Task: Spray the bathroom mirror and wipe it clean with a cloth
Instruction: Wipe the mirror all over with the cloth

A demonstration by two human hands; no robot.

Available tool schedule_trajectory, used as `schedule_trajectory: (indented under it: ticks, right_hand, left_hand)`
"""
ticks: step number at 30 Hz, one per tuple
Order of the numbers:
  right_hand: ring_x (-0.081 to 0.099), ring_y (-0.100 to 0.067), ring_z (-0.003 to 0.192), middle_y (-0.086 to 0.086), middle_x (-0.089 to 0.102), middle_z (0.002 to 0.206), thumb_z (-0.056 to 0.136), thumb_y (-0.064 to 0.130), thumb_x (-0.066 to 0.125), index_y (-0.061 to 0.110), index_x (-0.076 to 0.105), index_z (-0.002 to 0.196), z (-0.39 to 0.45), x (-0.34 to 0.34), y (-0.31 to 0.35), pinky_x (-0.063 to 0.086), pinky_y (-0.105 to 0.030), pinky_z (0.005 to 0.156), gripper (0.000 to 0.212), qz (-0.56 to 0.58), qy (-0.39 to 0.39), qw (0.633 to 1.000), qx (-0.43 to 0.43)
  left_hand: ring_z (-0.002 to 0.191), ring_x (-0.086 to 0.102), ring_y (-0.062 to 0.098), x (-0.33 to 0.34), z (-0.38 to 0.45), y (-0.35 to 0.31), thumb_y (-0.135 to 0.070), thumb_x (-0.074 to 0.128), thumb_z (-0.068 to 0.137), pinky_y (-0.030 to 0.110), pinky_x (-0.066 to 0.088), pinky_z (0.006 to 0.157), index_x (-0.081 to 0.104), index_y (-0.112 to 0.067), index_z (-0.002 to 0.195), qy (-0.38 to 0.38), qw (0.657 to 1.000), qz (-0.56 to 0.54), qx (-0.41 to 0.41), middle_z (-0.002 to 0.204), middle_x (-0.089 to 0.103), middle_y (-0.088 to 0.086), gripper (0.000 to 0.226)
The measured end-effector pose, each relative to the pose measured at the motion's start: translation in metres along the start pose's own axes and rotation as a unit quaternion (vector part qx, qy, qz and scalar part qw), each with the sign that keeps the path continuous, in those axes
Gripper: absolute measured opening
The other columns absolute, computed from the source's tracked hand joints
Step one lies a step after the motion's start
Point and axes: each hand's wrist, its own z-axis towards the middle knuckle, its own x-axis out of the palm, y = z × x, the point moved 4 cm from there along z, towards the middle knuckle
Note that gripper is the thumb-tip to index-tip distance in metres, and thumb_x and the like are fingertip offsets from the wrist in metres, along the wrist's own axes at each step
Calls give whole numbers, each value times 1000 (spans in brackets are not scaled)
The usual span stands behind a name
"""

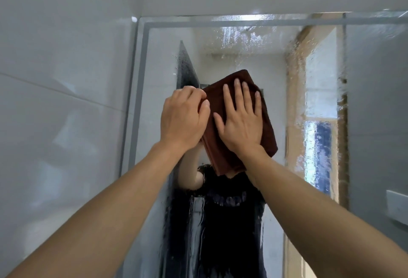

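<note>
Both arms are up in front of the mirror [276, 92], and a folded brown cloth [220, 154] is flattened against the glass about halfway up, a little left of the mirror's middle. The cloth is longer than it is wide, and its long axis runs nearly upright but leans: the top end tips toward the right, the bottom end hangs down toward the left, with one corner pointing up at the top. The right hand [240, 121] lies flat on the cloth with its fingers straight and spread, pointing up along that long axis, the palm pressing the fabric onto the glass; the cloth shows beyond the fingertips above, past the little finger on the right, and below the wrist. The left hand [183, 118] is at the cloth's upper left edge, fingers curled, and its grip is a narrow pinch of thumb and fingertips on that edge, so nearly all the cloth lies to the right of it and below it. The glass is wet, with droplets thick along the top and the right side and streaks running down the lower part. White wall tiles [66, 79] stand to the left of the mirror's pale frame [141, 92].
</note>
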Motion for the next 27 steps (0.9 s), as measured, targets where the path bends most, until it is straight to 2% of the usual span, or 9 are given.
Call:
schedule_trajectory:
  ticks: [8, 11, 13, 16, 19, 22, 27]
  right_hand:
    - [17, -34, 153, -19, 17, 166, 96, 49, 30, 12, 21, 159, 28, -26, -130, 13, -51, 124, 73, -44, -27, 993, 107]
    - [14, -38, 153, -23, 14, 165, 100, 41, 33, 9, 18, 159, 38, -28, -157, 13, -52, 124, 69, -54, -25, 987, 148]
    - [9, -40, 154, -26, 10, 165, 101, 37, 42, 6, 12, 159, 46, -21, -152, 9, -52, 125, 72, -72, -6, 981, 177]
    - [3, -40, 154, -24, 5, 166, 100, 47, 43, 5, 6, 159, 58, -12, -123, 1, -48, 126, 82, -81, 6, 976, 202]
    - [-2, -37, 155, -23, 0, 166, 102, 45, 32, 4, 5, 160, 67, -11, -78, -3, -47, 126, 76, -31, 9, 989, 146]
    - [-4, -37, 155, -24, 0, 166, 100, 45, 29, 4, 7, 160, 66, -9, -38, -3, -48, 126, 75, -3, 5, 997, 81]
    - [1, -34, 155, -19, 4, 167, 94, 68, 28, 18, 13, 161, 63, -11, -51, -1, -54, 124, 85, 0, 2, 999, 46]
  left_hand:
    - [114, 57, 22, 19, -4, -19, -34, 50, 96, 39, 39, 103, 67, -18, 118, 20, 999, 27, 1, 121, 64, 0, 32]
    - [118, 56, 22, 19, -8, -21, -37, 47, 96, 40, 38, 107, 66, -18, 118, 18, 999, 31, 15, 121, 64, -1, 35]
    - [120, 54, 21, 14, -10, -17, -41, 41, 96, 41, 38, 108, 66, -19, 120, 22, 999, 36, 23, 122, 63, -1, 41]
    - [123, 53, 20, 7, -9, -9, -46, 35, 95, 43, 37, 109, 64, -20, 123, 29, 998, 50, 23, 126, 62, -1, 48]
    - [122, 54, 23, 1, -5, -5, -44, 36, 95, 45, 37, 107, 63, -19, 124, 20, 998, 61, 25, 126, 62, 2, 47]
    - [120, 54, 29, -2, 0, -8, -41, 37, 94, 48, 37, 104, 63, -17, 123, 8, 997, 69, 25, 125, 62, 7, 46]
    - [119, 54, 32, 9, 17, -29, -40, 40, 94, 49, 38, 102, 62, -14, 125, -8, 997, 70, 32, 126, 60, 10, 46]
